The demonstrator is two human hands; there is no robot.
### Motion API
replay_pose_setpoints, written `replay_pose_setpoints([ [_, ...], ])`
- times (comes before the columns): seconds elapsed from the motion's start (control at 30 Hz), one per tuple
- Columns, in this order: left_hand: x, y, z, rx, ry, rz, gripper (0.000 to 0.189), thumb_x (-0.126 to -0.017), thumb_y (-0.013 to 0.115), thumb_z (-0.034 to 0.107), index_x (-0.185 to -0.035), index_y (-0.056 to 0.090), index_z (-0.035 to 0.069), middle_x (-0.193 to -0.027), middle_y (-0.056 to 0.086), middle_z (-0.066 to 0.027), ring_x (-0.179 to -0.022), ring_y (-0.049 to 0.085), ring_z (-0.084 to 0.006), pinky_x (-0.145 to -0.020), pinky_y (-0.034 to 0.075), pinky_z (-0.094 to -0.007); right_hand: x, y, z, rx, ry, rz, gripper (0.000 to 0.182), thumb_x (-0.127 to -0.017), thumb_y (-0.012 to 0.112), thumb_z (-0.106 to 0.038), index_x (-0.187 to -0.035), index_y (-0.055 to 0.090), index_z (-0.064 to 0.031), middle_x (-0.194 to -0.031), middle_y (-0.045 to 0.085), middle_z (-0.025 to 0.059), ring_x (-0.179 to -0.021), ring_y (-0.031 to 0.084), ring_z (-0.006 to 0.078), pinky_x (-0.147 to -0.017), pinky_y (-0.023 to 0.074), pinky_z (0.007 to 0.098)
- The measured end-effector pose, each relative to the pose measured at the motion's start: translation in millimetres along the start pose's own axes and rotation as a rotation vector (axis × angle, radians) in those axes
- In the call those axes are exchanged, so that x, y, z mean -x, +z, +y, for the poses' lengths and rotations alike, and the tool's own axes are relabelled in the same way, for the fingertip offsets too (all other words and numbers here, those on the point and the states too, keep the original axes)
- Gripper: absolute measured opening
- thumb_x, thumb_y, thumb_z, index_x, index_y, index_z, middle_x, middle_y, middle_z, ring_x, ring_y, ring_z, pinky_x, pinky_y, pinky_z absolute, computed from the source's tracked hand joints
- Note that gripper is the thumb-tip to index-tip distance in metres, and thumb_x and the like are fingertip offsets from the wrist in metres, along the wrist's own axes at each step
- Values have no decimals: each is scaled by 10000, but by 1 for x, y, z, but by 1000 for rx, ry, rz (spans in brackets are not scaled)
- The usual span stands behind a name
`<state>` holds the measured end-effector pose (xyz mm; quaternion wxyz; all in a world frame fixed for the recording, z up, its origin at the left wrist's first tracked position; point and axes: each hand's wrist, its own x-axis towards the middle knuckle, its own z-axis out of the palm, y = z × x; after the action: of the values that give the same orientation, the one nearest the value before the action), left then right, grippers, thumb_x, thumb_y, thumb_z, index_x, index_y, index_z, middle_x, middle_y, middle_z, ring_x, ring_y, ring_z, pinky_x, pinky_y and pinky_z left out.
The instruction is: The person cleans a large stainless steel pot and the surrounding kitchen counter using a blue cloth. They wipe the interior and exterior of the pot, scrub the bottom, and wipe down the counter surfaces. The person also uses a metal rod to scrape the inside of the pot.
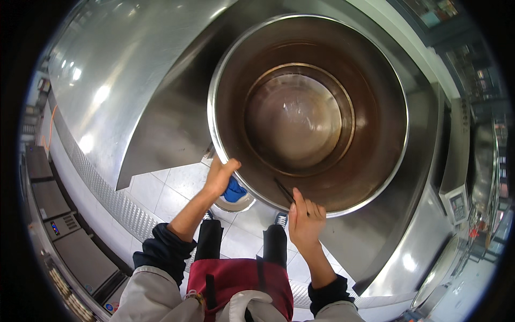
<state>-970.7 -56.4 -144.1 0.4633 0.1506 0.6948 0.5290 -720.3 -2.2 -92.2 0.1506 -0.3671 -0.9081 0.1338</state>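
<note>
A very large round metal pot, brownish inside with a shiny rim, stands before me; a little clear liquid or a wet sheen shows at its bottom. My left hand grips the pot's rim at the lower left. Between the fingers of my right hand, at the near rim, is a thin dark tool that reaches over the inner wall; its kind cannot be told. Just below my left hand, a blue cloth lies in a round metal container on the tiled floor.
Stainless steel panels surround the pot on both sides. At the far left runs a grey kitchen unit with a small lit display. A control box is fixed at the right, with metal vessels beyond it.
</note>
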Motion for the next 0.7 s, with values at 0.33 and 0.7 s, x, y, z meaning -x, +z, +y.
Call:
replay_pose_setpoints([
  [0.33, 32, -41, -58, -20, 81, 9, 503, -767, 598, 190, -1197, 509, -55, -988, 659, -234, -925, 640, -347, -850, 477, -374, -101, 39, -2, -335, -38, -312, 420, -938, 511, 2, -1354, 467, -35, -973, 644, 219, -844, 682, 314, -746, 544, 375],
  [0.7, 55, -69, -72, -73, 20, -22, 363, -742, 610, 95, -1082, 594, -30, -902, 665, -164, -839, 632, -235, -771, 496, -355, -133, 307, 114, -1, 46, -357, 113, -912, 571, -101, -940, 637, -13, -774, 654, 209, -727, 656, 376, -670, 520, 431],
])
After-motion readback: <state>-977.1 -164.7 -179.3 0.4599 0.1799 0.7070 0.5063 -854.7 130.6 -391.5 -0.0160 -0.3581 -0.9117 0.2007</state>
